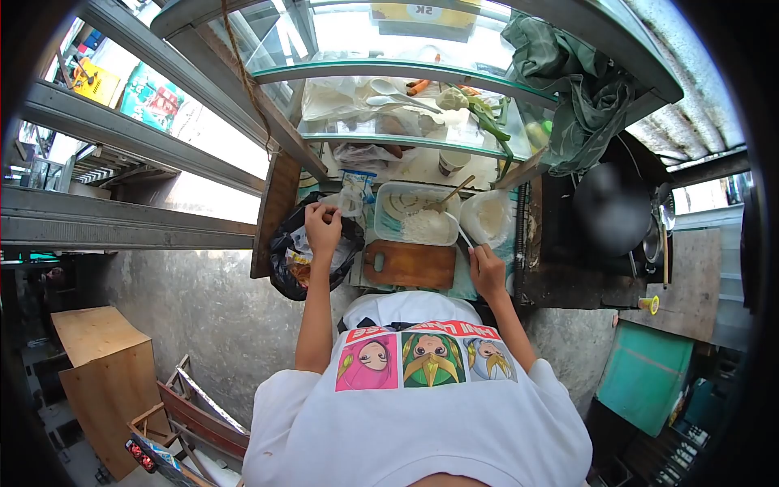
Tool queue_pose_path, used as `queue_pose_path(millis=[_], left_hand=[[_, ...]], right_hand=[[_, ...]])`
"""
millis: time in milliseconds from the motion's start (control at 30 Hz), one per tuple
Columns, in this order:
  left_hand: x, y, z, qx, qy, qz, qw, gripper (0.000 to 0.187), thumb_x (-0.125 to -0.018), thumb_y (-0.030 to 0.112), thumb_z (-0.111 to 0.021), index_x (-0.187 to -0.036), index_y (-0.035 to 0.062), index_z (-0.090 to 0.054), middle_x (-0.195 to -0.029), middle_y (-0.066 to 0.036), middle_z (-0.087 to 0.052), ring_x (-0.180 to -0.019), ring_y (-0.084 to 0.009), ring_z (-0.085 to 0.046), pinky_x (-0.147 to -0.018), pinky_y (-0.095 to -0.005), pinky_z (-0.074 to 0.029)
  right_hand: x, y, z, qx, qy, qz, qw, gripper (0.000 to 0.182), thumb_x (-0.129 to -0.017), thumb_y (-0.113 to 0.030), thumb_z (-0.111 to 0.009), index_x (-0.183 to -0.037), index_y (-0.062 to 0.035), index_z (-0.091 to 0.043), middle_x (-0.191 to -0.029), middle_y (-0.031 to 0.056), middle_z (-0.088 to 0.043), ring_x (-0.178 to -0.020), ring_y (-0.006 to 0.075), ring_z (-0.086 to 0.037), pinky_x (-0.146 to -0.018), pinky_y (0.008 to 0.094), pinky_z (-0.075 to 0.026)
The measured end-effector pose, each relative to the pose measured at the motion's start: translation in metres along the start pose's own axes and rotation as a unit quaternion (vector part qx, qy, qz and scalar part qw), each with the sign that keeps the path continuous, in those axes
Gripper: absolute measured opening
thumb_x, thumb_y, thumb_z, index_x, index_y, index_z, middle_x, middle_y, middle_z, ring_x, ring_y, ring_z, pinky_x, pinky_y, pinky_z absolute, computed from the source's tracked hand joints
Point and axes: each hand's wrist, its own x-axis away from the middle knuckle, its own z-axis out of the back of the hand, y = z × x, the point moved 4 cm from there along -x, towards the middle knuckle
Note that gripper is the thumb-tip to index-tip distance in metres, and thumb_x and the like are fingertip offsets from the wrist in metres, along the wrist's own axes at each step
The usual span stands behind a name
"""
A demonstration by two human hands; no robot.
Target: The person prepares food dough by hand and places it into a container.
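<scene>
My left hand (pixel 323 230) is closed, fingers pinched at the edge of a crumpled clear plastic bag (pixel 350 201). Below it hangs an open black plastic bag (pixel 284 258) with wrappers inside. My right hand (pixel 488 270) closes around a thin pale utensil (pixel 465 236), whose kind I cannot make out. The utensil points toward a clear rectangular container (pixel 388 230) of white flour (pixel 428 226), where a spoon (pixel 457 191) leans. Right of the container sits an open plastic bag of white powder (pixel 491 217). A wooden cutting board (pixel 416 265) lies nearest my body.
A glass display case (pixel 406 69) overhangs the counter, with vegetables (pixel 479 114) and a white spoon (pixel 389 101) inside. A green cloth (pixel 568 73) drapes its right corner. A dark wok (pixel 613 207) stands at right. A paper cup (pixel 452 162) sits behind the container.
</scene>
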Motion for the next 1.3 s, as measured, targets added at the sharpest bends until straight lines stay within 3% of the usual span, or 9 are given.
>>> queue_pose_path(millis=[333,567,733,867,967,1033,1167,1233,1300], left_hand=[[0.005,0.01,0.005,0.015,0.011,-0.005,1.0,0.01,-0.072,0.004,-0.07,-0.08,0.0001,-0.065,-0.093,-0.008,-0.052,-0.062,-0.0155,-0.059,-0.061,-0.0275,-0.045],[0.005,0.008,0.008,0.041,0.028,-0.011,0.999,0.011,-0.071,0.002,-0.07,-0.079,-0.0014,-0.064,-0.092,-0.008,-0.052,-0.062,-0.0154,-0.059,-0.064,-0.0278,-0.045],[0.004,0.016,0.015,0.026,0.025,-0.014,0.999,0.011,-0.072,0.002,-0.07,-0.08,-0.0012,-0.064,-0.093,-0.008,-0.051,-0.062,-0.0155,-0.058,-0.064,-0.0275,-0.045],[0.004,0.02,0.015,0.012,0.017,-0.027,0.999,0.01,-0.072,0.003,-0.069,-0.08,-0.0006,-0.064,-0.095,-0.008,-0.049,-0.063,-0.0155,-0.058,-0.065,-0.0273,-0.045],[0.003,0.018,0.013,0.019,0.019,-0.018,0.999,0.01,-0.072,0.003,-0.069,-0.08,-0.0006,-0.064,-0.096,-0.008,-0.049,-0.063,-0.0154,-0.057,-0.065,-0.0273,-0.044],[0.003,0.019,0.014,0.018,0.012,-0.017,1.0,0.01,-0.072,0.003,-0.069,-0.08,-0.0004,-0.064,-0.096,-0.009,-0.049,-0.063,-0.0153,-0.057,-0.065,-0.0273,-0.045],[0.0,0.018,0.011,0.019,-0.006,-0.009,1.0,0.009,-0.074,0.004,-0.068,-0.081,0.0006,-0.064,-0.096,-0.008,-0.047,-0.066,-0.0171,-0.054,-0.066,-0.0306,-0.045],[-0.003,0.02,0.011,0.01,-0.01,-0.018,1.0,0.009,-0.074,0.004,-0.068,-0.081,0.0009,-0.064,-0.096,-0.008,-0.047,-0.066,-0.0172,-0.054,-0.066,-0.0308,-0.045],[-0.004,0.022,0.011,0.001,-0.012,-0.026,1.0,0.009,-0.074,0.005,-0.068,-0.081,0.0012,-0.064,-0.096,-0.008,-0.048,-0.066,-0.0173,-0.054,-0.066,-0.0309,-0.045]], right_hand=[[-0.02,-0.033,-0.01,-0.081,0.024,-0.003,0.996,0.019,-0.086,-0.007,-0.056,-0.071,-0.0026,-0.046,-0.066,0.0144,-0.046,-0.055,0.0356,-0.051,-0.046,0.0422,-0.038],[-0.072,-0.103,-0.062,-0.142,-0.046,0.133,0.98,0.018,-0.086,-0.011,-0.058,-0.073,-0.0033,-0.049,-0.067,0.0121,-0.047,-0.057,0.0303,-0.054,-0.048,0.0395,-0.041],[-0.098,-0.133,-0.115,-0.029,-0.093,0.261,0.96,0.012,-0.081,-0.013,-0.059,-0.077,-0.0036,-0.053,-0.07,0.0092,-0.05,-0.058,0.0261,-0.058,-0.05,0.0358,-0.047],[-0.111,-0.141,-0.141,0.05,-0.148,0.266,0.951,0.008,-0.08,-0.01,-0.057,-0.078,-0.0036,-0.054,-0.073,0.0098,-0.052,-0.06,0.0261,-0.06,-0.051,0.0361,-0.048],[-0.119,-0.138,-0.156,-0.003,-0.181,0.185,0.966,0.011,-0.083,-0.012,-0.053,-0.077,-0.0026,-0.055,-0.076,0.013,-0.055,-0.063,0.0311,-0.06,-0.054,0.0398,-0.049],[-0.119,-0.132,-0.161,-0.093,-0.161,0.04,0.982,0.018,-0.086,-0.015,-0.051,-0.077,0.0,-0.056,-0.079,0.0168,-0.059,-0.068,0.0375,-0.059,-0.061,0.0448,-0.048],[-0.118,-0.125,-0.17,-0.167,-0.141,-0.047,0.975,0.025,-0.087,-0.02,-0.052,-0.081,0.0029,-0.059,-0.078,0.0203,-0.061,-0.071,0.0415,-0.058,-0.065,0.0465,-0.046],[-0.116,-0.119,-0.175,-0.235,-0.179,-0.18,0.938,0.028,-0.086,-0.021,-0.052,-0.081,0.004,-0.063,-0.076,0.0225,-0.062,-0.07,0.0414,-0.058,-0.065,0.044,-0.044],[-0.119,-0.114,-0.174,-0.28,-0.18,-0.227,0.915,0.028,-0.086,-0.021,-0.051,-0.082,0.0046,-0.063,-0.075,0.0231,-0.062,-0.07,0.0407,-0.058,-0.065,0.0427,-0.044]])
